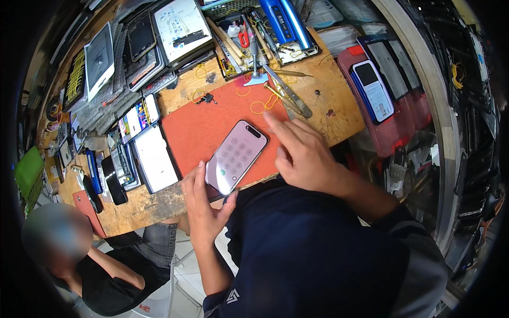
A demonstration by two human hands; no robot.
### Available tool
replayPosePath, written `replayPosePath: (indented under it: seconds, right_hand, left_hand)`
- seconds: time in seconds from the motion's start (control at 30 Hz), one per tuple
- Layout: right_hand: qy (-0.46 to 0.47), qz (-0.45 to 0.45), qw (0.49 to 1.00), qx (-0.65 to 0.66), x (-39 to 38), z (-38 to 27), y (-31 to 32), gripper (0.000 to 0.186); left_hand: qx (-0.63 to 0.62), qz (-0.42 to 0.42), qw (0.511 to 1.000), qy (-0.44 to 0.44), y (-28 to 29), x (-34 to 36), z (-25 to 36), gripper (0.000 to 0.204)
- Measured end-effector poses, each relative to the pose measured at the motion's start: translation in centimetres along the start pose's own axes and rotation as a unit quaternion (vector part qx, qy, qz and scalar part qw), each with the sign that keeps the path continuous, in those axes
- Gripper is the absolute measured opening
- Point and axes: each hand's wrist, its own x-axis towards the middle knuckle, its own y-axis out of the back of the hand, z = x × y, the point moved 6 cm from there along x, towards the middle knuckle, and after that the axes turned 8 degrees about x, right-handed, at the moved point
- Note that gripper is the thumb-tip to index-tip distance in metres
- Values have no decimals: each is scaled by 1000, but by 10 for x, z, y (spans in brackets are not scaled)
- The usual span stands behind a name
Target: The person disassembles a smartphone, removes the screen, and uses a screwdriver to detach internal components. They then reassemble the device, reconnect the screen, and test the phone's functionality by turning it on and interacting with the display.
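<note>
- Head view: we see a lit phone over the near part of an orange-red mat, its screen facing up and its long side slanting from lower left to upper right
- On its pinkish screen we make out rows of round keypad buttons and a green one below them
- Our left hand holds the phone by its lower left end, fingers along the left edge and thumb at the bottom corner; we cannot tell whether the phone rests on the mat or is raised off it
- Our right hand is just beside the phone, on its right and apart from it, index finger stretched out, the other fingers loosely bent, and we see nothing in its grasp
- Past that fingertip we find yellow rubber bands and metal tweezers at the mat's far right corner
- Near the mat's far edge we see a small black part
- Beyond the mat, on the wooden table, we see a crowded tool tray with a blue device in it
- To the left we see a white box just beside the mat and a dark phone farther off
- At lower left we see a seated person in dark clothes
</note>
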Motion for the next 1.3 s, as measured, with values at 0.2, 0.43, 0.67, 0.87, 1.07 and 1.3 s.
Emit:
replayPosePath:
  seconds: [0.2, 0.43, 0.67, 0.87, 1.07, 1.3]
  right_hand:
    - [-50, -28, 995, 83, -5, -13, -9, 78]
    - [-64, 17, 989, 128, 9, -1, -15, 67]
    - [-60, 14, 986, 152, 10, 4, -14, 69]
    - [-94, 29, 973, 209, 7, 9, -19, 68]
    - [-135, 16, 952, 276, 10, 13, -22, 69]
    - [-162, 73, 946, 270, 10, 26, -8, 68]
  left_hand:
    - [9, -9, 1000, 19, 1, 8, 4, 109]
    - [16, -18, 999, 37, 9, 10, 11, 104]
    - [1, -92, 994, 60, 15, 25, 6, 96]
    - [-64, -125, 988, 68, 14, 36, -3, 92]
    - [-35, -144, 986, 72, 20, 39, 2, 89]
    - [-13, -138, 988, 72, 18, 39, 5, 91]
